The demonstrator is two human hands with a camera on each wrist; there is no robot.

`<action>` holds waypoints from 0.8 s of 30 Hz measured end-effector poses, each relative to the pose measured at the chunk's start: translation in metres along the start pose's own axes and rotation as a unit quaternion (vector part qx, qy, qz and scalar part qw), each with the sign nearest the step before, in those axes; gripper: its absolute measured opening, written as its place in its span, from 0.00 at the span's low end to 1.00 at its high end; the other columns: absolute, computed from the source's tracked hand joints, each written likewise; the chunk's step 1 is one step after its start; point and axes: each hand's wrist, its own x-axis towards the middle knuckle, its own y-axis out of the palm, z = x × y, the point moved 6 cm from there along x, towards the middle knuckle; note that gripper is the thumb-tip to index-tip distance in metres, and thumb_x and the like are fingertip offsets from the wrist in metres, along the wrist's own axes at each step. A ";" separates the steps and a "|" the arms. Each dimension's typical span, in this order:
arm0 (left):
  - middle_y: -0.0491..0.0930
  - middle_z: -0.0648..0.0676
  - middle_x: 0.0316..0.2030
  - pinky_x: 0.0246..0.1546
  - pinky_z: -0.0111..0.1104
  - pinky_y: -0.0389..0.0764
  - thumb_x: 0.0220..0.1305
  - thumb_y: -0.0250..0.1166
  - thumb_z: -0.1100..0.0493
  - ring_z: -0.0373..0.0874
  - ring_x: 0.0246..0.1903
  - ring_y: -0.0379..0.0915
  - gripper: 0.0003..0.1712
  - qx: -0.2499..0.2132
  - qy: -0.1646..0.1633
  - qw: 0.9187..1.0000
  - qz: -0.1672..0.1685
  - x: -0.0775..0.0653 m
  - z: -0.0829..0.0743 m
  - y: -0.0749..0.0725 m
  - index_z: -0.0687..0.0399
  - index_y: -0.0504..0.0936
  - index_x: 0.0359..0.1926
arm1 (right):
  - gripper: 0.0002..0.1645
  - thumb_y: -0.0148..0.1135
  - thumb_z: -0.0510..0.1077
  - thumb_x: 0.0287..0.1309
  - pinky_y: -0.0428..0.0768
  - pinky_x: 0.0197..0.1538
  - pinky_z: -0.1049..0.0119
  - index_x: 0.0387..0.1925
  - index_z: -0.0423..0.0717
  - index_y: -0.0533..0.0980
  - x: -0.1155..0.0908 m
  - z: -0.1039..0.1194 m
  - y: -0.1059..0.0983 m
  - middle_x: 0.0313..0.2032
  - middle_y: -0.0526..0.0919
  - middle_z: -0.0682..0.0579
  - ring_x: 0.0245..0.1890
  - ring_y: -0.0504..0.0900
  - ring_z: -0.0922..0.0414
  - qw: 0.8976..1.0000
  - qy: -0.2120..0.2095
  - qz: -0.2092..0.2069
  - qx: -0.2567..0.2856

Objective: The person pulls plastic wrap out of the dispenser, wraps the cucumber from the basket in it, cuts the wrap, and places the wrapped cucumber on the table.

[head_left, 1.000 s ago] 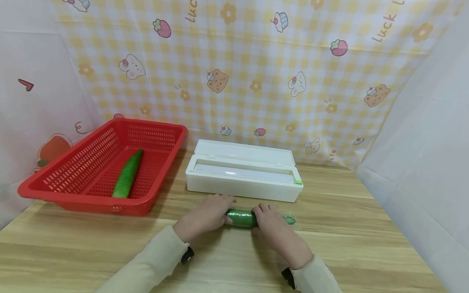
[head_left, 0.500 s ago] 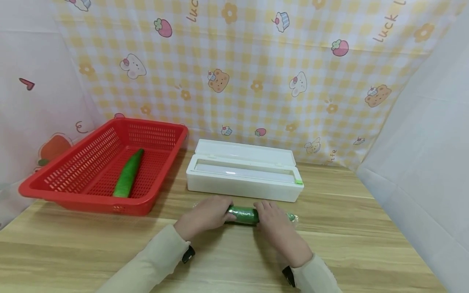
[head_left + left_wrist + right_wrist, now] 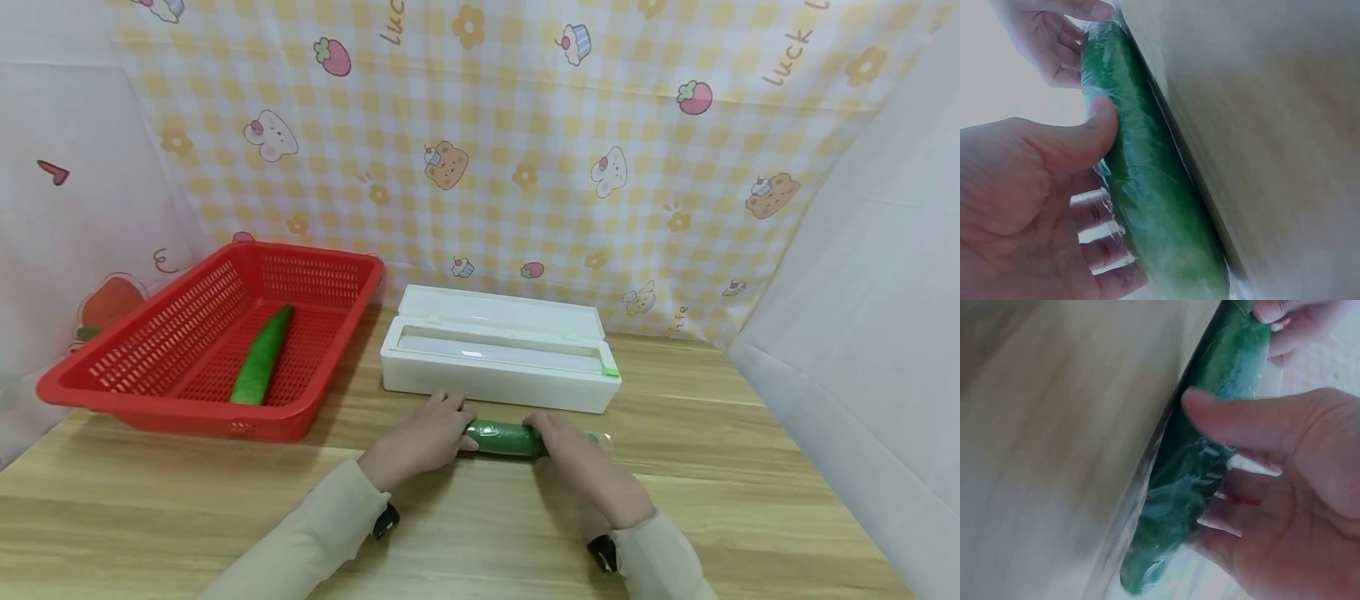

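A green cucumber (image 3: 504,438) wrapped in clear cling film lies crosswise on the table in front of the white box. My left hand (image 3: 422,439) holds its left part, and my right hand (image 3: 588,467) holds its right part. In the left wrist view, the thumb presses on the near side of the cucumber (image 3: 1147,187), with the fingers round the far side. The right wrist view has the same kind of hold, with wrinkled film round the cucumber's tapered end (image 3: 1160,519). A bit of loose film sticks out past the right hand.
Behind the hands stands a white cling film box (image 3: 495,381), its lid raised and a roll inside. To the left, a red plastic basket (image 3: 318,392) contains another cucumber (image 3: 261,358). A checked cloth (image 3: 517,125) hangs at the back.
My right hand has slid a little to the right along the cucumber, so more of it shows between the hands. My left hand has shifted its fingers slightly. Basket and box have stayed put.
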 end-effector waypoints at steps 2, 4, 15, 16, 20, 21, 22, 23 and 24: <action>0.73 0.53 0.43 0.40 0.38 0.73 0.63 0.59 0.47 0.46 0.41 0.67 0.24 0.002 0.002 1.000 0.002 -0.001 -0.001 -0.002 0.53 0.75 0.56 | 0.29 0.66 0.31 0.47 0.78 0.46 0.54 0.53 0.41 0.69 -0.001 -0.007 -0.001 0.46 0.77 0.43 0.44 0.79 0.49 1.000 -0.030 -0.004 -0.001; 0.74 0.54 0.45 0.44 0.40 0.74 0.64 0.57 0.47 0.47 0.44 0.69 0.24 -0.002 0.003 1.000 0.011 -0.002 -0.001 -0.003 0.51 0.73 0.59 | 0.30 0.66 0.31 0.46 0.78 0.47 0.52 0.55 0.41 0.71 -0.002 -0.012 -0.004 0.48 0.77 0.42 0.46 0.78 0.47 0.999 -0.042 0.005 0.021; 0.76 0.46 0.40 0.41 0.34 0.72 0.54 0.68 0.47 0.39 0.38 0.70 0.25 -0.083 0.067 0.994 -0.009 0.000 -0.008 -0.017 0.48 0.71 0.51 | 0.28 0.61 0.50 0.57 0.77 0.41 0.67 0.57 0.43 0.70 -0.018 -0.003 -0.060 0.42 0.83 0.50 0.40 0.79 0.60 0.989 -0.024 0.015 0.146; 0.76 0.45 0.38 0.39 0.33 0.72 0.55 0.67 0.47 0.38 0.37 0.70 0.24 -0.096 0.074 0.993 -0.016 0.000 -0.008 -0.020 0.47 0.72 0.50 | 0.27 0.60 0.50 0.58 0.77 0.40 0.68 0.57 0.44 0.70 -0.020 -0.001 -0.067 0.41 0.83 0.50 0.39 0.79 0.61 0.987 -0.025 0.002 0.156; 0.75 0.44 0.39 0.38 0.33 0.72 0.57 0.65 0.47 0.38 0.37 0.69 0.24 -0.190 0.080 0.978 -0.029 -0.001 -0.006 -0.035 0.44 0.70 0.53 | 0.22 0.48 0.46 0.67 0.78 0.43 0.71 0.58 0.41 0.68 -0.031 -0.003 -0.100 0.43 0.81 0.46 0.41 0.79 0.62 0.969 -0.025 -0.116 0.216; 0.74 0.44 0.40 0.39 0.34 0.73 0.58 0.65 0.47 0.38 0.37 0.69 0.26 -0.212 0.081 0.973 -0.031 -0.002 -0.005 -0.039 0.43 0.69 0.55 | 0.21 0.44 0.46 0.69 0.77 0.45 0.72 0.59 0.40 0.67 -0.034 -0.006 -0.108 0.46 0.80 0.45 0.43 0.79 0.63 0.959 -0.022 -0.151 0.239; 0.74 0.45 0.41 0.40 0.34 0.73 0.58 0.64 0.47 0.39 0.38 0.69 0.27 -0.235 0.082 0.968 -0.032 -0.002 -0.005 -0.042 0.42 0.68 0.57 | 0.20 0.40 0.45 0.71 0.76 0.47 0.74 0.59 0.41 0.66 -0.037 -0.008 -0.115 0.48 0.79 0.46 0.44 0.79 0.64 0.946 -0.017 -0.184 0.265; 0.74 0.45 0.42 0.40 0.35 0.73 0.59 0.64 0.46 0.39 0.39 0.69 0.27 -0.259 0.085 0.961 -0.033 -0.003 -0.005 -0.046 0.41 0.67 0.58 | 0.21 0.36 0.46 0.72 0.75 0.48 0.75 0.59 0.41 0.64 -0.040 -0.011 -0.121 0.50 0.78 0.46 0.46 0.78 0.65 0.931 -0.015 -0.212 0.296; 0.74 0.46 0.43 0.41 0.36 0.73 0.59 0.64 0.46 0.40 0.40 0.69 0.27 -0.282 0.089 0.955 -0.033 -0.004 -0.005 -0.049 0.40 0.67 0.58 | 0.21 0.34 0.47 0.73 0.73 0.50 0.77 0.59 0.41 0.63 -0.042 -0.012 -0.126 0.51 0.78 0.48 0.48 0.77 0.66 0.914 -0.015 -0.230 0.335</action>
